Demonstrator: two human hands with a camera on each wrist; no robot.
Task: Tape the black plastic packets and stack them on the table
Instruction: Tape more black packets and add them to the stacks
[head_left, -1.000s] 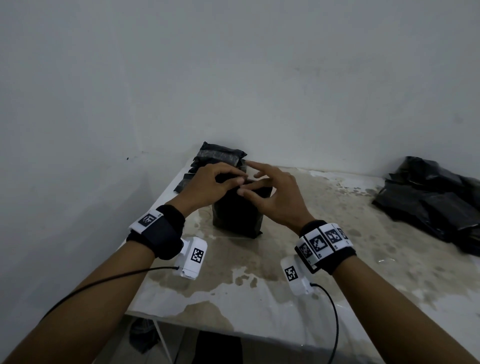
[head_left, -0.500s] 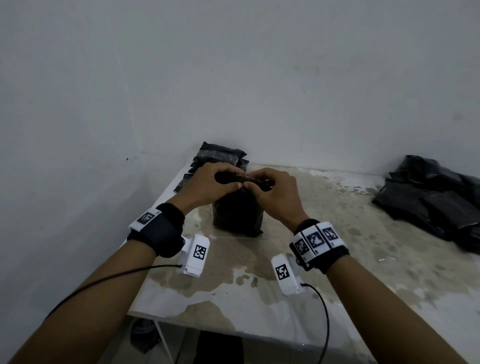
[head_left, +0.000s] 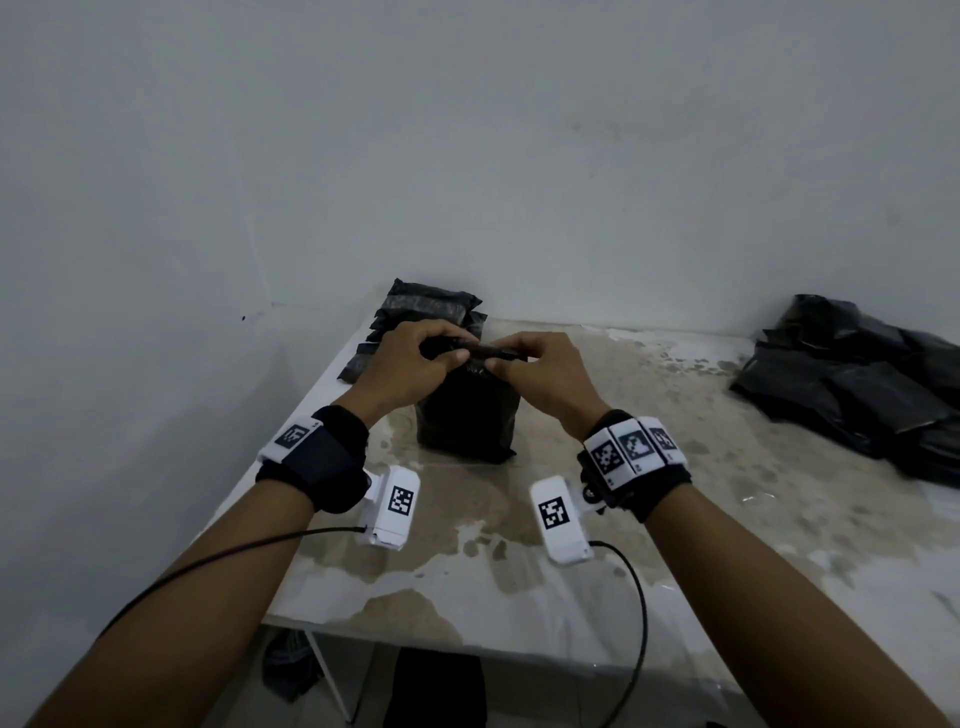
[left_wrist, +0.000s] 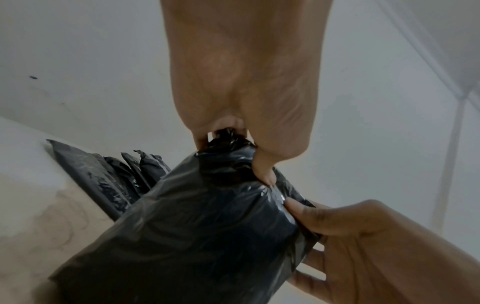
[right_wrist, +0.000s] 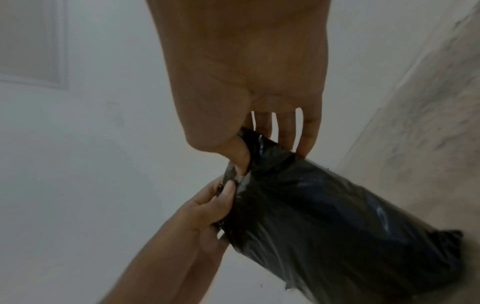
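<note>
Pinching the gathered top of one upright packet (head_left: 465, 415), both hands work at closing it, so the step in hand looks like the fold or roll of the mouth that comes before taping. The left hand (head_left: 410, 358) has its fingers (left_wrist: 265, 172) curled round the bunched left end of the top, thumb pressed against the film just below; the right hand (head_left: 540, 369) grips the other end, thumb tucked under the fold and the remaining fingers (right_wrist: 306, 144) lying along its far side. Between the two sets of fingers the plastic forms a tight dark roll, and below them the packet's body stands on the stained tabletop (head_left: 649, 519), its base touching the surface. Just beyond the left fingers a stack (head_left: 426, 306) of flat packets leans near the wall, seemingly the finished ones; well off to the right of the right fingers lies a loose pile (head_left: 857, 384) of black packets, probably still to be done. No tape or dispenser shows in any view, so I cannot tell where it is. The next move probably calls for one hand to keep the fold pinned flat while the other lets go to fetch tape; the slick film may spring open if the hold slackens.
</note>
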